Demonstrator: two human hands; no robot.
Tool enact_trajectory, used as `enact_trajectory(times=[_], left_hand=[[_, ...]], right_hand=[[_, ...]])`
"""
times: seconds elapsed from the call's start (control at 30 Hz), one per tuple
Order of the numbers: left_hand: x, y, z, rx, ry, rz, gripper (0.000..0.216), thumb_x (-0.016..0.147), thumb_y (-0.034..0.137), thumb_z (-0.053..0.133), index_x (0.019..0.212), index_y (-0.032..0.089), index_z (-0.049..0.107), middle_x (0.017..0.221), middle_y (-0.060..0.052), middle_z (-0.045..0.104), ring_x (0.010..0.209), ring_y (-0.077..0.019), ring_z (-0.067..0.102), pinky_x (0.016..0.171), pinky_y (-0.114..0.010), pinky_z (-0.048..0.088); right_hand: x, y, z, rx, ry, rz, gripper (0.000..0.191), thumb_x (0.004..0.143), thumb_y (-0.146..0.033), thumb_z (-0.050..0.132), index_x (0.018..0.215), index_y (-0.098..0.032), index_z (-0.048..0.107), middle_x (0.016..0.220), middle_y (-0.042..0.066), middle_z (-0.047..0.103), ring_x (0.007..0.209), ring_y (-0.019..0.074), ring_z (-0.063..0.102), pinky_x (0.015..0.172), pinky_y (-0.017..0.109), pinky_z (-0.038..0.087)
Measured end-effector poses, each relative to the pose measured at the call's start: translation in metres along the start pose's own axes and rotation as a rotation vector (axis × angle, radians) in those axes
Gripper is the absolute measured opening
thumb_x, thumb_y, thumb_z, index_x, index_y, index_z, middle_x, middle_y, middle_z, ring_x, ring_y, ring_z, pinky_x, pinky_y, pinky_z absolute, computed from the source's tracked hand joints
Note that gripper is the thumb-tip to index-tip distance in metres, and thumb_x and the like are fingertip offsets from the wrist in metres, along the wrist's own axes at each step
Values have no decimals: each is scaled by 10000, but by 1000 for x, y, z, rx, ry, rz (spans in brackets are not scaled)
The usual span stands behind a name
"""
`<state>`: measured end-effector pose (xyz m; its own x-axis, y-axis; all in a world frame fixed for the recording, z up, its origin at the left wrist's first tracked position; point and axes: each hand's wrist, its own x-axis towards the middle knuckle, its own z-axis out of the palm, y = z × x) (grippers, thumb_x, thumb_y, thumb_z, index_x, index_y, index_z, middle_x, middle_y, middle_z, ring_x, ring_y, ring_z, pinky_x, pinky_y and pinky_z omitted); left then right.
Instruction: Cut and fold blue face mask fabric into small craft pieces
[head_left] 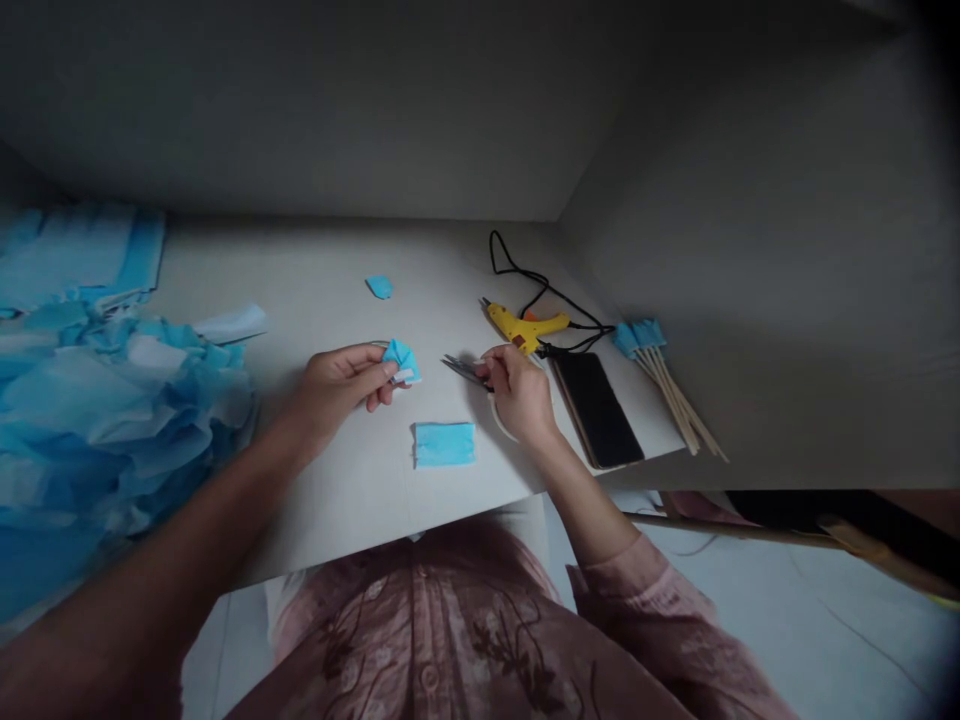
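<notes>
Between the thumb and fingers of my left hand (349, 380) is a small folded piece of blue fabric (403, 360) with a white strip on it. My right hand (519, 390) grips a pair of scissors (465, 370), its dark blades pointing left toward the blue fabric but apart from it. A flat blue rectangle (444, 444) lies on the table just below and between both hands. Farther back lies a small blue cut piece (379, 287).
A large heap of blue and white sheets (112, 420) covers the left side. At right are a yellow glue gun (525, 325) with a black cord, a dark phone (598, 410), and several sticks (679, 400) with blue tops. Walls stand behind and right.
</notes>
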<state>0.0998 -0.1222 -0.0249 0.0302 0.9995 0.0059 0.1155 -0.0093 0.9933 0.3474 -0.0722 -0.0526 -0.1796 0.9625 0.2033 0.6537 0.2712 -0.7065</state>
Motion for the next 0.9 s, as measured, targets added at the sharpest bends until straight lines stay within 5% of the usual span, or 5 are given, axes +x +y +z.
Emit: enact_trajectory(times=[0.1, 0.37, 0.9], left_hand=[[-2, 0, 3, -31, -78, -39, 130, 831, 308, 671, 803, 185, 704, 611, -6, 664, 492, -105, 517, 459, -237, 405], [-7, 10, 9, 10, -181, -172, 217, 765, 374, 702, 763, 162, 653, 622, 13, 628, 527, -79, 525, 471, -188, 384], [-8, 16, 9, -36, -234, -195, 210, 729, 356, 685, 711, 179, 574, 551, 31, 582, 483, -77, 512, 447, -185, 369]], right_hand=[[-6, -6, 0, 129, 42, -83, 190, 1010, -317, 493, 977, -194, 634, 843, 41, 758, 698, 166, 675, 674, 298, 505], [-21, -49, 1, 49, 284, -739, 129, 982, -129, 575, 1011, -220, 662, 904, 34, 735, 860, 168, 671, 779, 327, 507], [-18, -48, 13, -99, 315, -878, 188, 944, -102, 619, 1060, -244, 664, 874, 40, 705, 823, 189, 630, 712, 322, 516]])
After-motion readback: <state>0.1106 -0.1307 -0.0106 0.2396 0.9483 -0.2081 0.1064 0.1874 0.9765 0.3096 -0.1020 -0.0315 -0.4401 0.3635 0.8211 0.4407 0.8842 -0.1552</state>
